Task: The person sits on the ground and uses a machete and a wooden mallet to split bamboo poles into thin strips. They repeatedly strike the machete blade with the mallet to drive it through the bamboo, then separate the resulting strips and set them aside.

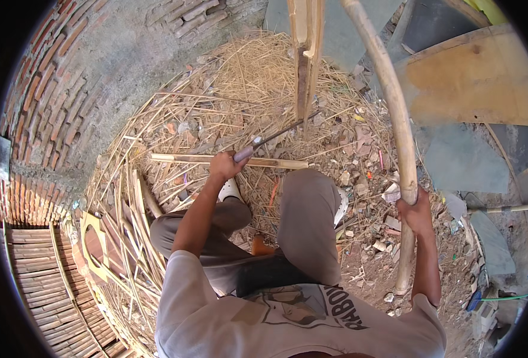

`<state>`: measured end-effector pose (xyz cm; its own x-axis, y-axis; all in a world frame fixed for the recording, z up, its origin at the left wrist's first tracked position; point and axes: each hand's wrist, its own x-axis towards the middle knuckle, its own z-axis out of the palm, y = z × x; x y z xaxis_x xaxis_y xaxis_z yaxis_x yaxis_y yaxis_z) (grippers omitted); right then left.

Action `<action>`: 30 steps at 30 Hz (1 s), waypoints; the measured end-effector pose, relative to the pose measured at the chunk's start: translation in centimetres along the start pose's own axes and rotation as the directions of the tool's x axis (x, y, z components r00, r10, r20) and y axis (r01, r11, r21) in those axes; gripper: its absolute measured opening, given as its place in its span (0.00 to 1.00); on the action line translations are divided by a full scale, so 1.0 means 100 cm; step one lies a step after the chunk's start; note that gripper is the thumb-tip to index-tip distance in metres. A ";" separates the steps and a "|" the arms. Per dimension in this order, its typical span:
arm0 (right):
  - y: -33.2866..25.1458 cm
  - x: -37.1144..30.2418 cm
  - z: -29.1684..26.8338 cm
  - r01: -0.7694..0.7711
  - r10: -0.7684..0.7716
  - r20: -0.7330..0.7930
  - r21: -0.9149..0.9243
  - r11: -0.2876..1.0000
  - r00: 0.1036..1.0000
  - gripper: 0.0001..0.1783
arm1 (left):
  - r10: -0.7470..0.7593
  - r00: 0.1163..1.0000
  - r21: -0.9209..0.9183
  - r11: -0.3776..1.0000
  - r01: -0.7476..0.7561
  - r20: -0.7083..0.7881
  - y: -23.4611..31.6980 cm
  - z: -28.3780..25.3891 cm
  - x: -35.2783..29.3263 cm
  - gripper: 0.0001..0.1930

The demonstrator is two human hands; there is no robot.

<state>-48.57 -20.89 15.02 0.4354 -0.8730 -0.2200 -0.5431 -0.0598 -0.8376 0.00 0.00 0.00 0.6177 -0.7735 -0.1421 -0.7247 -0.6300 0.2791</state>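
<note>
My left hand [224,165] is closed around the pale handle of a long-bladed knife [243,154]. Its thin dark blade slants away to the right, reaching the lower part of an upright split bamboo piece [302,77]. Whether blade and bamboo touch, I cannot tell. On the right, my right hand [416,212] grips a long, thick bamboo pole [397,113] near its lower end. That pole rises past the top of the view. A flat bamboo strip [282,163] lies crosswise in front of my knees, partly hidden by my left hand.
Straw and shavings [252,68] cover the rubble-strewn ground. Loose bamboo strips [138,221] are heaped at left, near a bamboo slat panel [43,280]. A brick wall [49,101] stands at far left. Grey sheets [467,158] and a tan board [479,77] lie at right.
</note>
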 end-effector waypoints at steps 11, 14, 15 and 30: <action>0.158 0.071 0.143 -0.085 0.093 0.055 -0.137 0.987 0.994 0.19 | -0.083 0.996 -0.186 0.980 0.076 -0.028 0.021 0.024 0.022 0.30; 0.185 0.063 0.151 -0.167 0.200 0.238 -0.149 0.975 0.950 0.20 | -0.088 0.996 -0.065 0.994 0.086 -0.023 0.011 0.045 0.012 0.29; 0.155 0.059 0.139 -0.158 0.170 0.261 -0.065 0.985 0.950 0.20 | -0.090 0.995 -0.060 0.994 0.087 -0.048 0.008 0.053 0.011 0.29; 0.077 0.101 0.124 0.185 -0.168 -0.242 0.046 0.982 0.955 0.21 | -0.252 0.965 -0.210 0.942 0.262 0.076 0.033 0.067 0.011 0.34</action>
<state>-39.49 -24.16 0.12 0.3332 -0.9414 0.0519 -0.4194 -0.1973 -0.8861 -3.80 -3.37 -5.62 0.7550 -0.5930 -0.2800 -0.4562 -0.7816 0.4254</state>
